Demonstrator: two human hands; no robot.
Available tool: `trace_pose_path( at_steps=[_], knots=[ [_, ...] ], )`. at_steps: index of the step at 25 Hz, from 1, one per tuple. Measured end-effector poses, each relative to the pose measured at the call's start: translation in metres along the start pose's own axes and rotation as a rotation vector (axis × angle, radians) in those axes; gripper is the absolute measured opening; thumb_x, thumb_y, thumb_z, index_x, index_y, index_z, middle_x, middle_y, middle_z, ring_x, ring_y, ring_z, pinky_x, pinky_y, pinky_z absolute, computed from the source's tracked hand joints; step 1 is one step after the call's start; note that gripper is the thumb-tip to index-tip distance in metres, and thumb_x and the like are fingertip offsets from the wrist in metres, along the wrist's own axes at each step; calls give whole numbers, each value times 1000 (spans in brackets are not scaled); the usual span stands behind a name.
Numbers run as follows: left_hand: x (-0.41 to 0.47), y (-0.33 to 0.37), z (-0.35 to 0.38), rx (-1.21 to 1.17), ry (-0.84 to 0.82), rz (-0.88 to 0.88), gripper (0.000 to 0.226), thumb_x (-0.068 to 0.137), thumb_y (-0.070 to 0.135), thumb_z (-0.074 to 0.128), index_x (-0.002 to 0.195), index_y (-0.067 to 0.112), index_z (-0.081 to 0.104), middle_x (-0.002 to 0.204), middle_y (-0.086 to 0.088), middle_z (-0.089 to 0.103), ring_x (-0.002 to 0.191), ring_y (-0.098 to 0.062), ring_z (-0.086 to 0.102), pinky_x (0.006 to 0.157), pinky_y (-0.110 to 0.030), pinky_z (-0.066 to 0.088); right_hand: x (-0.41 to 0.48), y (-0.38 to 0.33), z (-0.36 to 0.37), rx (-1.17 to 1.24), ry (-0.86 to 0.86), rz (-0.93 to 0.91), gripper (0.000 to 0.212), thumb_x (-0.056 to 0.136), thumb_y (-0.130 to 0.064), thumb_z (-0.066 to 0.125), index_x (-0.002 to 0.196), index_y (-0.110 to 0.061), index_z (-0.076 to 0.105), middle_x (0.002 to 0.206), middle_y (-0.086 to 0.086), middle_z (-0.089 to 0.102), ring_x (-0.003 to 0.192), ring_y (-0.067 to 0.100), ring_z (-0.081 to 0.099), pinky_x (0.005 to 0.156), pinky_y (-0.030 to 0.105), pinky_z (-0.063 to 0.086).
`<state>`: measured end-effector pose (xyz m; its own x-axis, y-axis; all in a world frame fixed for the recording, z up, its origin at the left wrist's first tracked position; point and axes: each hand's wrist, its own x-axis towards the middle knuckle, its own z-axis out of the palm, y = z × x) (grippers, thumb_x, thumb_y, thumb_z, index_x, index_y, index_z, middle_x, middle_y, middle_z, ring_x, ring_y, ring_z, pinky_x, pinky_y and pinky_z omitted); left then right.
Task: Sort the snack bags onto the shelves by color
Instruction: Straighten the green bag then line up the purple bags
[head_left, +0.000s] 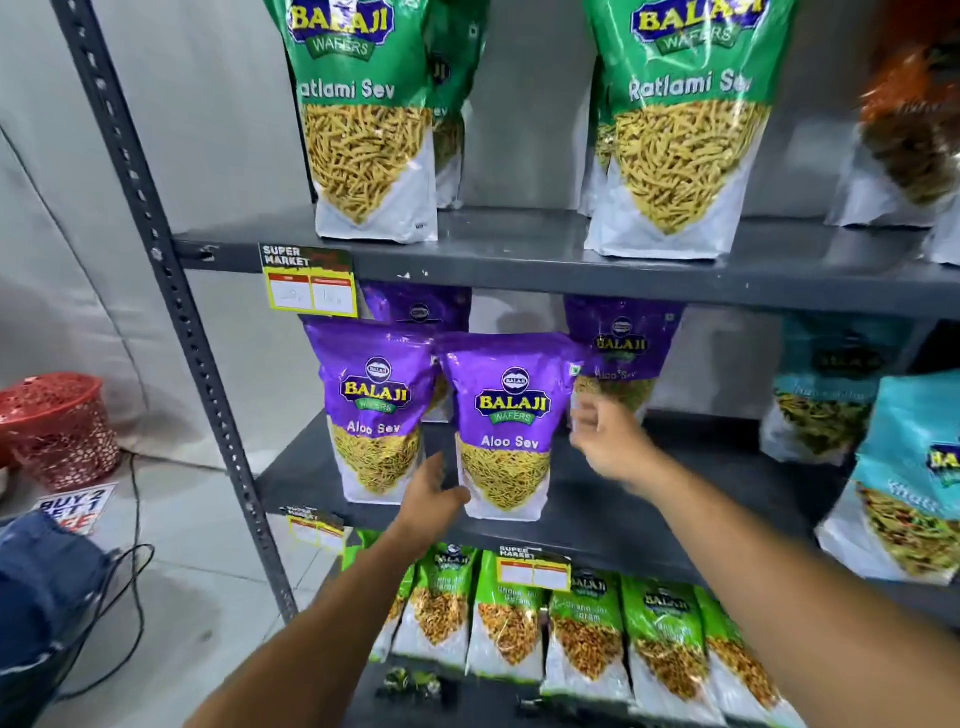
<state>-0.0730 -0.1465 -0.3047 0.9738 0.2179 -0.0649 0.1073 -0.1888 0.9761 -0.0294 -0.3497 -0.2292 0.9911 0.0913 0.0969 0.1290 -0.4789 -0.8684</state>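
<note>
A purple Aloo Sev bag (508, 426) stands upright at the front of the middle shelf (649, 514). My left hand (431, 493) is at its lower left corner, fingers apart, touching or nearly touching it. My right hand (608, 439) hovers blurred just off its right edge, fingers loosely spread, holding nothing. A second purple bag (376, 405) stands to the left, and others (621, 353) stand behind. Green Ratlami Sev bags (680, 119) fill the top shelf (519, 260). Teal bags (904, 467) stand at the middle shelf's right end. Light green bags (571, 623) line the bottom shelf.
The grey slotted upright (171, 291) of the rack runs down the left. A red perforated basket (57, 426) sits on the floor at left, beside a sign and a black cable (137, 587). An orange-topped bag (904, 130) stands at the top shelf's right end.
</note>
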Motion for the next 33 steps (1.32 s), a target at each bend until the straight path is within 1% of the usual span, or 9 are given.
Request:
trace_pose_path(
  at_steps=[5, 10, 16, 19, 22, 24, 26, 28, 33],
  knots=[
    [40, -20, 11, -137, 131, -214, 45, 88, -6, 43, 133, -9, 46, 142, -26, 49, 133, -40, 43, 113, -49, 33, 17, 75, 60, -47, -97, 188, 36, 76, -2, 48, 107, -19, 55, 117, 11, 64, 102, 26, 60, 90, 43, 49],
    [57, -32, 21, -72, 5, -53, 39, 87, -16, 31, 105, -5, 63, 93, -9, 62, 82, -18, 54, 60, -5, 45, 23, 101, 88, 21, -67, 205, 39, 75, 2, 54, 100, -27, 60, 105, 4, 70, 98, 22, 64, 89, 41, 54],
    [74, -51, 49, -51, -110, 35, 43, 86, -6, 37, 82, 22, 70, 78, 6, 70, 76, -14, 58, 65, -22, 45, 10, 118, 60, 76, 75, 255, 52, 78, 10, 48, 123, -16, 56, 112, 2, 65, 102, 16, 61, 80, 24, 42],
    [71, -42, 81, -235, -195, 9, 45, 94, -14, 31, 88, 12, 67, 71, 18, 73, 70, 2, 65, 67, -5, 51, -5, 131, 30, 48, 133, 251, 56, 80, 10, 47, 130, -16, 52, 120, 6, 66, 100, 13, 61, 70, 15, 44],
    [74, -37, 117, -481, -286, -75, 31, 95, -6, 29, 86, -1, 59, 62, 4, 74, 61, -6, 70, 58, -14, 55, -15, 145, 6, 43, 191, 269, 59, 80, 12, 45, 132, -16, 51, 120, 8, 66, 100, 14, 61, 60, 4, 43],
    [72, -34, 132, -565, -324, -73, 18, 77, 12, 51, 87, -2, 59, 66, -2, 75, 68, -14, 71, 61, -19, 58, -17, 154, -6, 34, 201, 279, 63, 79, 11, 44, 133, -22, 49, 122, 5, 66, 107, 15, 64, 68, 16, 45],
    [68, -35, 141, -539, -404, -71, 39, 58, 20, 62, 91, -1, 60, 78, -6, 75, 80, -18, 70, 69, -22, 60, -18, 162, -15, 27, 194, 290, 64, 79, 9, 45, 132, -27, 49, 123, 3, 67, 111, 15, 63, 76, 21, 44],
    [66, -32, 144, -337, -367, -53, 36, 67, 14, 67, 99, -1, 64, 90, -8, 72, 88, -20, 66, 77, -26, 58, -18, 168, -20, 25, 189, 305, 64, 79, 10, 46, 132, -26, 49, 123, 2, 66, 114, 14, 61, 82, 21, 42],
    [63, -32, 151, -87, -295, 17, 43, 90, -17, 29, 118, -9, 62, 114, -13, 64, 99, -19, 58, 69, -2, 51, -18, 170, -23, -46, 193, 284, 63, 79, 10, 45, 131, -25, 50, 121, 2, 67, 108, 10, 59, 65, 8, 43]
  ],
)
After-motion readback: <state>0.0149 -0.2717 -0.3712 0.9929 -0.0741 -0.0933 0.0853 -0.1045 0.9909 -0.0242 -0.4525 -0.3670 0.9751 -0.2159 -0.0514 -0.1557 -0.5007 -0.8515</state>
